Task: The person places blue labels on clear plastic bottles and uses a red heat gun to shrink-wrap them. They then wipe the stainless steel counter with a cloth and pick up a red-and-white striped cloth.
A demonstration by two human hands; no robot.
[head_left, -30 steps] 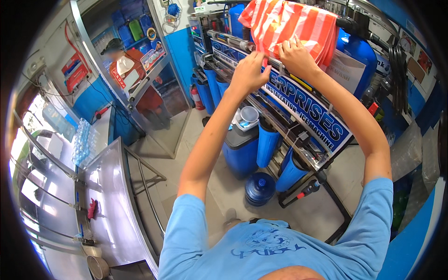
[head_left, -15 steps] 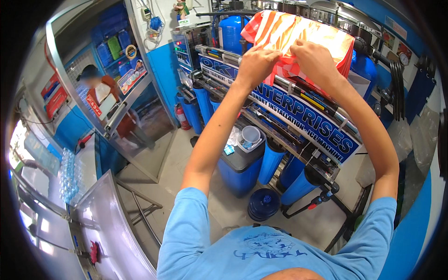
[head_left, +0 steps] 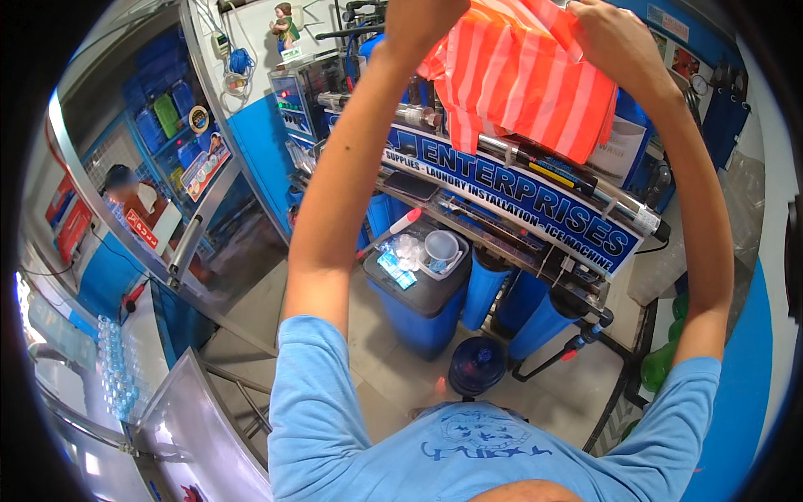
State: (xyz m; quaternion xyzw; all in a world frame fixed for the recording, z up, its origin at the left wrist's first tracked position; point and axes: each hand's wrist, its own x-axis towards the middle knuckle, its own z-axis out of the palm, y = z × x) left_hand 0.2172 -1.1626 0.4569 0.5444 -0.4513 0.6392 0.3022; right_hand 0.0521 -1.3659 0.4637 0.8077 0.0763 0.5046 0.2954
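Observation:
An orange-red plastic bag [head_left: 527, 84] with paler stripes hangs spread between my raised hands. My left hand [head_left: 425, 18], partly cut off by the upper edge of the picture, is at the bag's upper left corner, which hangs from it. At the upper right, my right hand [head_left: 615, 32] is closed, pinching the rim of the bag. The bag's lower part drops in front of a horizontal pipe [head_left: 502, 149] and over the top of a blue and white banner [head_left: 519, 197].
Below the banner stand blue filter housings [head_left: 539, 322] and a blue bin [head_left: 414, 314] with a grey lid holding a small tub [head_left: 442, 247]. A dark blue round water jug [head_left: 477, 366] is on the floor. At left are a metal table [head_left: 196, 427], a glass door and a person [head_left: 138, 201] beyond.
Both hands have risen and moved apart, the right one rightward, the left one leftward. The bag has come up with them and now hangs open wider, facing me. My view has shifted slightly.

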